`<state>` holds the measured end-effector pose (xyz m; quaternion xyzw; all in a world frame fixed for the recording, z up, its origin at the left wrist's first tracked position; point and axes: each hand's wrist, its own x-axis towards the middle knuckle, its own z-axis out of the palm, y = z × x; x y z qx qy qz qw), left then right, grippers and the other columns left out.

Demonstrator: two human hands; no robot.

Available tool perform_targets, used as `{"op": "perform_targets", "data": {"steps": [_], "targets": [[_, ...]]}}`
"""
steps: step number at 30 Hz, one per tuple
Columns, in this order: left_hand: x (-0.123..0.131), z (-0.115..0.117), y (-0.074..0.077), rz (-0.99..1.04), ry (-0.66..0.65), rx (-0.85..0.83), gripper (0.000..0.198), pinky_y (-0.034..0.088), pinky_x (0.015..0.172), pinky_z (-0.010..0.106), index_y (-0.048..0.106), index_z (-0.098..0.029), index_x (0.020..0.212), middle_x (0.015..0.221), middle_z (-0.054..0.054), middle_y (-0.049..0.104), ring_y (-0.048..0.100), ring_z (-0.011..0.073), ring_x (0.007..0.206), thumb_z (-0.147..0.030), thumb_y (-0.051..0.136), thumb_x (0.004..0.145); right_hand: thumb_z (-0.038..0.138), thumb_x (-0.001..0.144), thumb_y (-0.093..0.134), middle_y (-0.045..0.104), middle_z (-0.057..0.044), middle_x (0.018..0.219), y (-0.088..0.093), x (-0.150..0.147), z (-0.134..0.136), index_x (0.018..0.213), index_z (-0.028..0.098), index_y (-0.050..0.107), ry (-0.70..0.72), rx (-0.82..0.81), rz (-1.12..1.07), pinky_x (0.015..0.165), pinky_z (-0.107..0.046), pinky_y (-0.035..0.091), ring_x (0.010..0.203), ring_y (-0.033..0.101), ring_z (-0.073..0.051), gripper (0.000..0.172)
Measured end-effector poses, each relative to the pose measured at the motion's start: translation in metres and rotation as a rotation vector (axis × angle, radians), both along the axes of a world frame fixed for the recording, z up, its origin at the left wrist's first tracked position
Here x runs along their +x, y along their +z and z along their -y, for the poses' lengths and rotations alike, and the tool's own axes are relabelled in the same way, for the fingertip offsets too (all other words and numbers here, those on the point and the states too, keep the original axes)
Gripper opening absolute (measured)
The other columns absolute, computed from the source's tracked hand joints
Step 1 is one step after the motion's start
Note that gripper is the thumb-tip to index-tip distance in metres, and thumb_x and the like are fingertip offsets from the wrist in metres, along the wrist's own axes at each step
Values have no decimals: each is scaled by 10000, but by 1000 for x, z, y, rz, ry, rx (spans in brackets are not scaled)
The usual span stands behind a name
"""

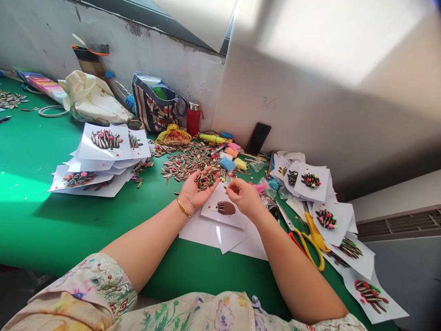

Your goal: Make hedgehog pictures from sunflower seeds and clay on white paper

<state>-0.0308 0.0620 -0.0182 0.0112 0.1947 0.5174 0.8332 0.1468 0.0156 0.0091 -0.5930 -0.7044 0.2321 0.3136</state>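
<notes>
My left hand (195,191), palm up and cupped, holds a heap of striped sunflower seeds (206,180). Just right of it my right hand (244,196) is closed in a pinch, with the dark tip of what looks like one sunflower seed (225,187) between thumb and finger. Below both hands lies a white card (217,214) bearing a brown hedgehog shape (226,208) with a few seeds at its left end. More white sheets (203,236) lie under that card. Behind my hands spreads a large pile of sunflower seeds (186,161).
Finished-looking hedgehog cards are stacked at left (99,161) and right (312,184). Scissors with yellow handles (310,248) lie by my right forearm. Coloured clay lumps (227,163), a phone (258,138), a red flask (193,118) and a striped bag (155,103) stand behind.
</notes>
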Motion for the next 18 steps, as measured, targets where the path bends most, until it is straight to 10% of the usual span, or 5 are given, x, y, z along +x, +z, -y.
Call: {"op": "perform_targets", "data": {"steps": [18], "targets": [[0,-3,-3,-17,4,10,236,544,945,408,656,-145,1032,1062,137,701,621,272,1165,-235,468,923,100,827,591,720,-31,903,-35,11,-1,862,216,734,149,15,107,787,-307,485,850,644,-178,187]]}}
